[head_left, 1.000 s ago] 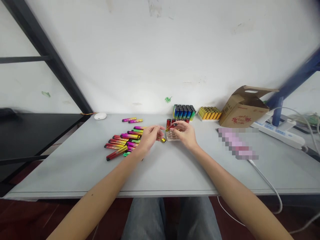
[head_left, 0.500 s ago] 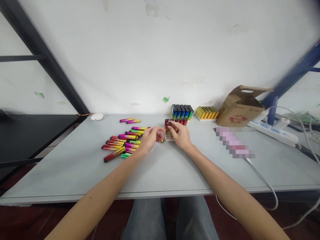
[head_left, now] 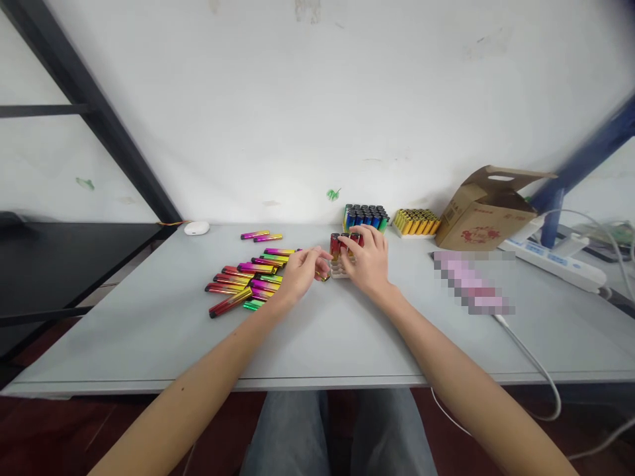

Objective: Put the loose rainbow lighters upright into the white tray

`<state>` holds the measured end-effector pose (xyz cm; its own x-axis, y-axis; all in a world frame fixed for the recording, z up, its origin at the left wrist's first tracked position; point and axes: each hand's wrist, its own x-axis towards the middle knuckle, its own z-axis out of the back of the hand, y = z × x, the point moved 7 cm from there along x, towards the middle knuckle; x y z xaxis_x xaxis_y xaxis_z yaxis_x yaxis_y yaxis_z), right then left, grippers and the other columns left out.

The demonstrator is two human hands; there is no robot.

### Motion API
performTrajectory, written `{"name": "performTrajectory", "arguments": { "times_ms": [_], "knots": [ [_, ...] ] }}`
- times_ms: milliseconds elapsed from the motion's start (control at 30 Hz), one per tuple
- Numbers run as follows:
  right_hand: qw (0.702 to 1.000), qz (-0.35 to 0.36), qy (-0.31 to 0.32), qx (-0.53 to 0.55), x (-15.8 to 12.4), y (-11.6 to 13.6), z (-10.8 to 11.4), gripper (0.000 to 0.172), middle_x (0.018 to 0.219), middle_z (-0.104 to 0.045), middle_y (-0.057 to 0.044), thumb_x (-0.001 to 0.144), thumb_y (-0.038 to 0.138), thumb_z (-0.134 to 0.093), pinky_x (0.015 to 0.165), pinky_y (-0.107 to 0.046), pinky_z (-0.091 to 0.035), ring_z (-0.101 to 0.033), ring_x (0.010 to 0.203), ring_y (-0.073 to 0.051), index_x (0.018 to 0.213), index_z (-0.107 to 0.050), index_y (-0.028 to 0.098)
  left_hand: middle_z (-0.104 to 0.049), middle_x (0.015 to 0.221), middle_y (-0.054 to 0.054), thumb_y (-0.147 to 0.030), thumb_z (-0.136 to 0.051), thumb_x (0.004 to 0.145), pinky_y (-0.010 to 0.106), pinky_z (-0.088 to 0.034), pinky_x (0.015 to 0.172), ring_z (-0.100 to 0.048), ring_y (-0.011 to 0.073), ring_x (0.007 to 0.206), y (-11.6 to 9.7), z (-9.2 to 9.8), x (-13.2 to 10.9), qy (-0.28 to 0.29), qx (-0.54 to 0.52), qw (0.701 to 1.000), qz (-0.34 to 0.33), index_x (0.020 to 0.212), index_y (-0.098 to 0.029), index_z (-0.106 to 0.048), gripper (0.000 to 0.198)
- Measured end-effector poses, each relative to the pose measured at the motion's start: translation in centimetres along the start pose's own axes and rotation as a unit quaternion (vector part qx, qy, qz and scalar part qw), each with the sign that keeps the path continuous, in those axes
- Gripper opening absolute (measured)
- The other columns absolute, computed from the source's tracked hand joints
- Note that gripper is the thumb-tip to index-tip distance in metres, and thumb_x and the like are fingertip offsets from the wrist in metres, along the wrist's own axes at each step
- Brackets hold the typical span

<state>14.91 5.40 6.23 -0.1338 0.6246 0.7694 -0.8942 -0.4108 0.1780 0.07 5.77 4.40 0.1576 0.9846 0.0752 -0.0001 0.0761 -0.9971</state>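
Observation:
A small white tray with a few red lighters standing in it sits mid-table. My right hand rests over the tray, its fingers curled on the tops of the red lighters. My left hand lies just left of the tray, fingers pinched on a gold-ended lighter that lies low at the table. Left of that hand spreads a pile of several long rainbow-coloured lighters.
At the wall stand a tray of blue lighters, a tray of yellow lighters and an open cardboard box. A power strip and white cable lie right. A white case sits far left on the grey table.
My right hand carried a red lighter from above the tray down into it and now presses on the standing lighters. My left hand stayed beside the tray.

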Motion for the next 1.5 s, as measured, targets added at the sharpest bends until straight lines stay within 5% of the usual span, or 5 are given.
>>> {"name": "performTrajectory", "arguments": {
  "times_ms": [367, 767, 1167, 1367, 1500],
  "knots": [
    [0.998, 0.004, 0.056, 0.027, 0.1, -2.2, 0.5, 0.056, 0.14, -0.048, -0.015, 0.086, 0.038, -0.051, 0.112, -0.052, -0.031, -0.036, 0.135, -0.033, 0.137, -0.045, 0.016, -0.068, 0.086, 0.005, -0.029, -0.043, 0.092, 0.029, -0.041, 0.073, -0.06, 0.0177, 0.076, -0.2, -2.0, -1.3, 0.071, 0.414, 0.875, -0.24, 0.091, -0.021, -0.067, 0.026],
    [0.994, -0.067, 0.043, 0.069, 0.2, -4.1, 1.0, 0.058, 0.137, -0.048, -0.018, 0.087, 0.046, -0.051, 0.109, -0.052, -0.033, -0.04, 0.131, -0.033, 0.135, -0.044, 0.015, -0.061, 0.117, 0.015, -0.015, -0.046, 0.084, 0.048, -0.035, 0.092, -0.053, 0.0336, 0.108, -0.3, 3.5, 0.3, -0.11, 0.679, 0.718, -0.106, 0.114, -0.019, -0.062, 0.034],
    [0.987, -0.083, 0.073, 0.117, 0.1, -4.2, 0.5, 0.052, 0.133, -0.051, -0.017, 0.089, 0.046, -0.048, 0.106, -0.053, -0.036, -0.044, 0.127, -0.033, 0.132, -0.047, 0.016, -0.06, 0.122, 0.017, -0.017, -0.038, 0.088, 0.048, -0.043, 0.087, -0.055, 0.034, 0.109, -0.5, 5.1, 1.0, -0.097, 0.676, 0.73, -0.035, 0.12, -0.018, -0.059, 0.038],
    [0.989, -0.091, 0.044, 0.108, 0.3, -4.7, 1.0, 0.048, 0.13, -0.053, -0.017, 0.09, 0.042, -0.048, 0.107, -0.051, -0.036, -0.045, 0.125, -0.032, 0.129, -0.049, 0.016, -0.055, 0.132, 0.019, -0.015, -0.04, 0.08, 0.051, -0.047, 0.086, -0.055, 0.038, 0.114, -0.8, 13.3, 2.2, -0.124, 0.615, 0.774, 0.083, 0.134, -0.019, -0.051, 0.055],
    [0.989, -0.088, 0.04, 0.116, 0.4, -4.7, 1.3, 0.047, 0.13, -0.053, -0.017, 0.09, 0.041, -0.047, 0.106, -0.051, -0.037, -0.046, 0.125, -0.031, 0.13, -0.048, 0.016, -0.051, 0.142, 0.01, -0.023, -0.04, 0.081, 0.04, -0.039, 0.105, -0.048, 0.028, 0.128, 0.2, 17.8, 2.3, 0.014, 0.59, 0.805, 0.055, 0.13, -0.019, -0.054, 0.051]
  ]
}}
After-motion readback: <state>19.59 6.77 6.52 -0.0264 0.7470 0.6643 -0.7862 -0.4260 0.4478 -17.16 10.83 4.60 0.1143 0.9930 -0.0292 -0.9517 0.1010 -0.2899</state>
